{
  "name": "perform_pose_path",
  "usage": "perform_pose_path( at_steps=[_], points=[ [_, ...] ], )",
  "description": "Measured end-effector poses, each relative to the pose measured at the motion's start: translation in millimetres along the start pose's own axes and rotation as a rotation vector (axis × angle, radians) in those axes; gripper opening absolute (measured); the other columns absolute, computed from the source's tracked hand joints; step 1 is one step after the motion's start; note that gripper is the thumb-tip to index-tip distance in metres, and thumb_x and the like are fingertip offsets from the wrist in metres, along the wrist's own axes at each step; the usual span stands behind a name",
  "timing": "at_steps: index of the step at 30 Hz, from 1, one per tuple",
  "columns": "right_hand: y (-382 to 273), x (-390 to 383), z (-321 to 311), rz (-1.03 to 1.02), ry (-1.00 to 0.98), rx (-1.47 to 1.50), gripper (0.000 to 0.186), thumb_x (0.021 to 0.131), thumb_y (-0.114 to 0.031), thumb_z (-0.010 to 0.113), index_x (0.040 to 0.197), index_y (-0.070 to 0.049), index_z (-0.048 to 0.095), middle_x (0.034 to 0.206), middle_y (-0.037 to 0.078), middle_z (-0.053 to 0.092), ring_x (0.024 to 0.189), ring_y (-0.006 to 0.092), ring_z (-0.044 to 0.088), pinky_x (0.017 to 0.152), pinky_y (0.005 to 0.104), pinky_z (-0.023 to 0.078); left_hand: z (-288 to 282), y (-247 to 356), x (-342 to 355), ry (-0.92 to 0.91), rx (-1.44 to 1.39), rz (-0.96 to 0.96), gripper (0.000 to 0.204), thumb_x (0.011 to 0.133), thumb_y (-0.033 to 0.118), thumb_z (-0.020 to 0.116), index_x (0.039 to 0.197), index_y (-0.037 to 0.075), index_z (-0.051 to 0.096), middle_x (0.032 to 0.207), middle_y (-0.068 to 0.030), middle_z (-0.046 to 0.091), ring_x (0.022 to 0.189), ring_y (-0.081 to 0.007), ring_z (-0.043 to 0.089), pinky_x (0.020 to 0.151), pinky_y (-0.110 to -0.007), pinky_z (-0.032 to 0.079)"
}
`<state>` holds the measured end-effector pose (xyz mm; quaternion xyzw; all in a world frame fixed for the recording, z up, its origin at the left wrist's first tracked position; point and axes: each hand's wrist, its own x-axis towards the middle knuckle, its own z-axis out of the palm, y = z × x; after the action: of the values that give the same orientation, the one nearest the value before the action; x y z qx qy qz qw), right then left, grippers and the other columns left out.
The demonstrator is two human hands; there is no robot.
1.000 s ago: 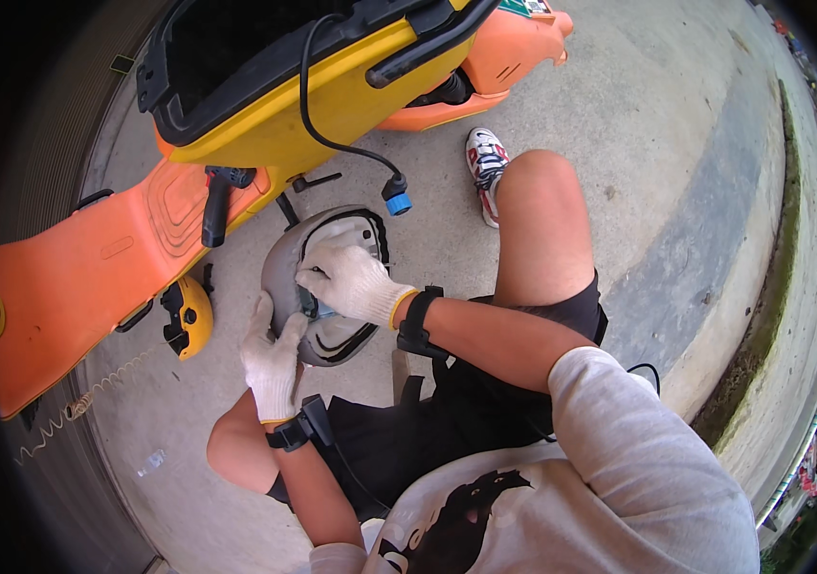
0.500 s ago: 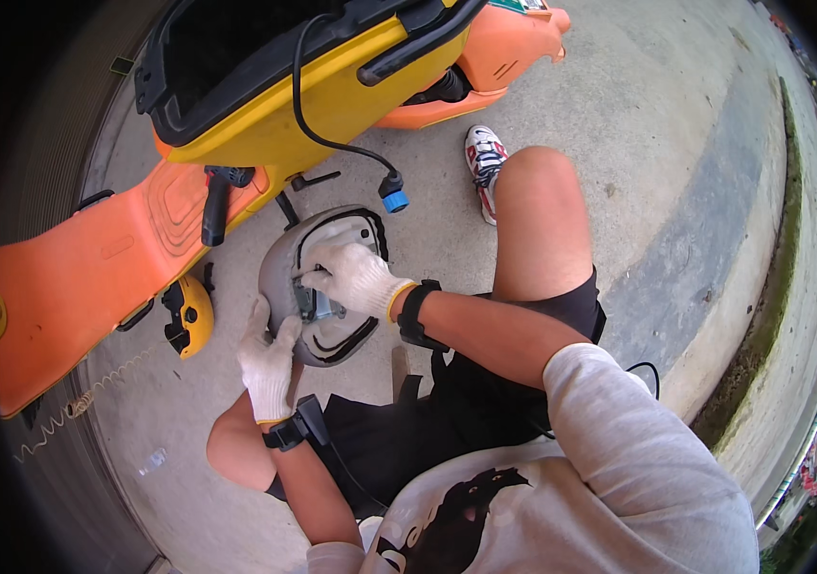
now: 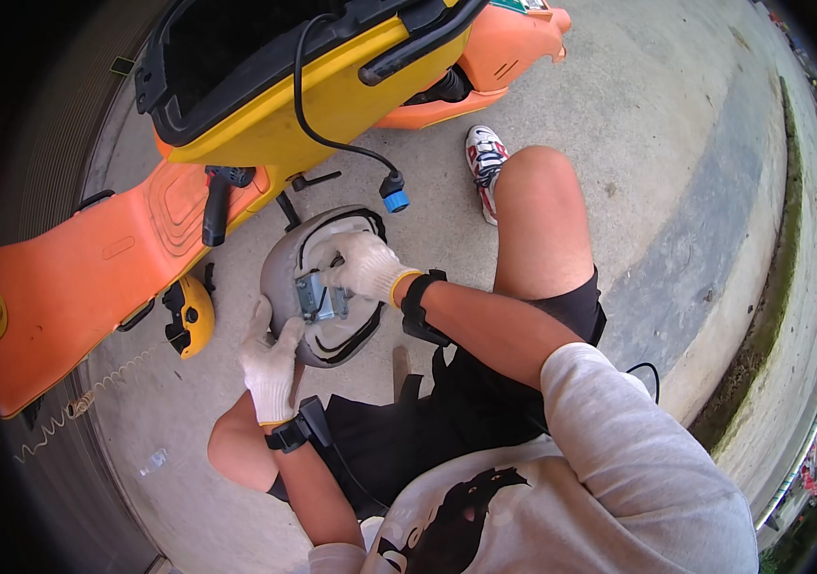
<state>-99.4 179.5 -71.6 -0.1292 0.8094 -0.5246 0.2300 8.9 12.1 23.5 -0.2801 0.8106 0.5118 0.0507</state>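
Between my knees rests an upturned grey scooter seat (image 3: 277, 272), its pale underside facing up with black rubber strips along the edge. A silvery metal hinge bracket (image 3: 330, 304) lies in the middle of that underside. My left hand (image 3: 268, 359), in a white knit glove, grips the seat's near left rim, thumb on the edge and fingers against the outer side. My right hand (image 3: 368, 266), gloved the same way, is over the underside with fingers curled in beside the bracket's upper right end. Its fingertips are partly hidden, and whatever they pinch is too small to make out.
A yellow and orange scooter (image 3: 265, 124) stands ahead, its storage bay open. A black cable (image 3: 303, 105) with a blue-ended plug hangs from it. A cordless power tool (image 3: 220, 203) lies on the footboard. A yellow helmet-like object (image 3: 195, 318) and a coiled cord (image 3: 83, 402) are at left.
My right hand has shifted slightly right and up off the metal bracket, which now shows more fully. My left hand stays on the seat's rim.
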Motion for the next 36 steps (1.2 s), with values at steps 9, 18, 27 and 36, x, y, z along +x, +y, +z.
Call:
perform_pose_path(
  at_steps=[9,18,27,36],
  points=[
    [-6,5,-3,-0.364,-0.088,-0.177,0.03,0.073,-0.025,0.078,0.095,-0.004,0.072,0.095,0.017,0.07,0.093,0.0369,0.068,0.085,0.045,0.053,5,3,2,-0.016,0.004,0.011,0.07,0.087,-0.003,0.07,0.148,-0.016,0.036,0.157,-0.0268,0.037,0.139,-0.0286,0.047,0.113,-0.034,0.041],
    [-22,1,-20,-0.194,-0.134,-0.143,0.03,0.077,-0.027,0.077,0.097,-0.006,0.074,0.098,0.019,0.071,0.095,0.0378,0.067,0.086,0.044,0.053,-1,-17,11,-0.006,0.008,0.036,0.071,0.086,-0.001,0.072,0.146,-0.017,0.039,0.156,-0.0278,0.039,0.139,-0.0297,0.047,0.113,-0.034,0.04],
    [-11,7,-36,-0.244,-0.078,-0.065,0.03,0.081,-0.026,0.074,0.104,-0.007,0.076,0.093,0.017,0.073,0.086,0.0321,0.07,0.08,0.0394,0.055,1,-15,12,0.022,0.047,0.063,0.07,0.084,0.003,0.074,0.144,-0.015,0.043,0.154,-0.0291,0.042,0.14,-0.0305,0.047,0.115,-0.035,0.038],
    [-33,-2,-42,0.044,-0.07,0.117,0.028,0.085,-0.028,0.073,0.101,-0.006,0.076,0.083,0.012,0.074,0.069,0.0226,0.07,0.071,0.0356,0.056,-1,-24,16,0.065,0.197,0.073,0.069,0.083,0.011,0.075,0.143,-0.011,0.048,0.151,-0.0276,0.047,0.14,-0.0309,0.048,0.117,-0.035,0.037]
  ],
)
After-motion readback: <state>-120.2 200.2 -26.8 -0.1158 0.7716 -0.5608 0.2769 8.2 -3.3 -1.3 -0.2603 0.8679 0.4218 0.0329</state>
